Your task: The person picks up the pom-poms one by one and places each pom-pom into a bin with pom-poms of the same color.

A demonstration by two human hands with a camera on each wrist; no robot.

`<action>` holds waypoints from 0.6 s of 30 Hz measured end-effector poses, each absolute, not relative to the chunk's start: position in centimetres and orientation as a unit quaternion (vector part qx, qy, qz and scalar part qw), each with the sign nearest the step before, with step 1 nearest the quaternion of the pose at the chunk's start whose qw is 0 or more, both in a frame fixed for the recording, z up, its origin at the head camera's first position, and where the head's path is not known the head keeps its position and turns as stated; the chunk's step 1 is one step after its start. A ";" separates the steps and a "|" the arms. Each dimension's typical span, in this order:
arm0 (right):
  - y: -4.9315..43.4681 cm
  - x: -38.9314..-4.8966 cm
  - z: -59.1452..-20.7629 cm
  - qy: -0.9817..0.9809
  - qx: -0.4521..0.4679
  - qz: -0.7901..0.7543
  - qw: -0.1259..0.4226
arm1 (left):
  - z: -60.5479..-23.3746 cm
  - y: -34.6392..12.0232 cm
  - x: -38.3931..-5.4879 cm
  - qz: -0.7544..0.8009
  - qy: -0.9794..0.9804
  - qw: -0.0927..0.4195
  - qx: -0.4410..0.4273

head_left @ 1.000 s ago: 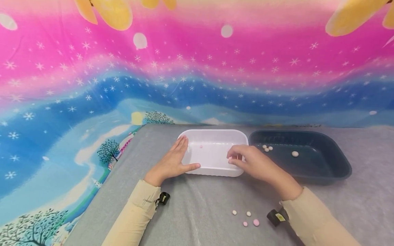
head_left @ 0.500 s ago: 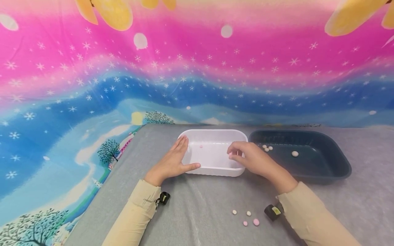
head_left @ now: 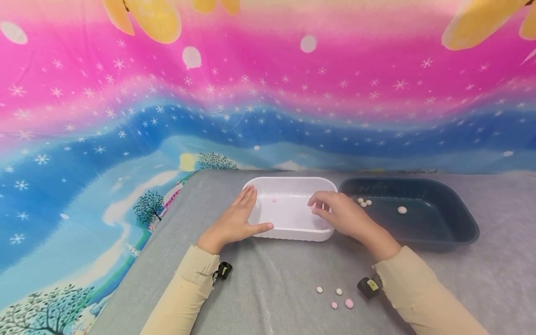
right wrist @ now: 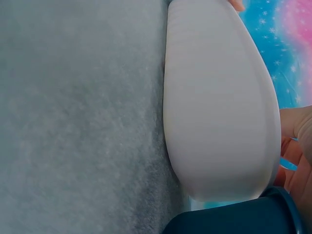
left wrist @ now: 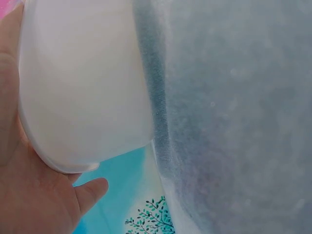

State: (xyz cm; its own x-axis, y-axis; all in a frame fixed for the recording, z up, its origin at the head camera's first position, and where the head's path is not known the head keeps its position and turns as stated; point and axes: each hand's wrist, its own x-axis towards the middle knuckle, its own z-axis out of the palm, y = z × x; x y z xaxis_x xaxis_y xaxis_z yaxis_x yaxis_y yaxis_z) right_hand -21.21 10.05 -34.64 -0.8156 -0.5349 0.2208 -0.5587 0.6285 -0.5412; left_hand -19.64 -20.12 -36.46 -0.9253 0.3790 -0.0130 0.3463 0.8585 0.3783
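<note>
Along the left end of a white plastic basin (head_left: 293,234) rests my left hand (head_left: 232,225), its fingers straight over the rim and the thumb stretched along the near edge. My right hand (head_left: 349,216) reaches over the basin's right end. Thumb and fingertips pinch a small pink ball (head_left: 312,207), mostly hidden by the fingers. A tiny pink ball (head_left: 274,200) lies on the basin floor. In the right wrist view the basin's outer wall (right wrist: 219,102) hides the fingertips. The left wrist view shows the left hand (left wrist: 34,195) against the basin's end.
A dark blue-grey basin (head_left: 439,235) stands to the right, close to the white one, with several cream balls (head_left: 402,210) inside. On the grey cloth (head_left: 268,284) in front lie two cream balls (head_left: 339,291) and two pink balls (head_left: 349,303). A printed curtain (head_left: 268,93) hangs behind.
My right hand has shifted slightly up and left over the white basin, its fingers still pinching the pink ball. The left hand and both basins stay in place.
</note>
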 end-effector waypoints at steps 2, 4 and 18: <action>10.1 -21.3 -34.8 -0.904 0.300 0.305 0.025 | -36.5 -20.1 -19.7 0.187 0.963 0.043 0.189; 10.1 -21.5 -34.9 -0.904 0.295 0.307 0.031 | -36.5 -20.1 -19.7 0.187 0.963 0.042 0.189; 11.4 -21.3 -34.6 -0.904 0.278 0.323 0.041 | -36.6 -20.2 -19.6 0.185 0.964 0.044 0.188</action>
State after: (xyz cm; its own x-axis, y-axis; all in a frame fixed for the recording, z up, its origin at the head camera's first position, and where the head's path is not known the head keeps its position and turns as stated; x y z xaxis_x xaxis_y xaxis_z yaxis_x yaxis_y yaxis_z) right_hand -21.26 11.41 -34.62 -0.8419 -0.4760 0.2541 -0.5292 0.6366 -0.5610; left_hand -19.60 -20.15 -36.56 -0.9256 0.3782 -0.0148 0.3457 0.8608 0.3734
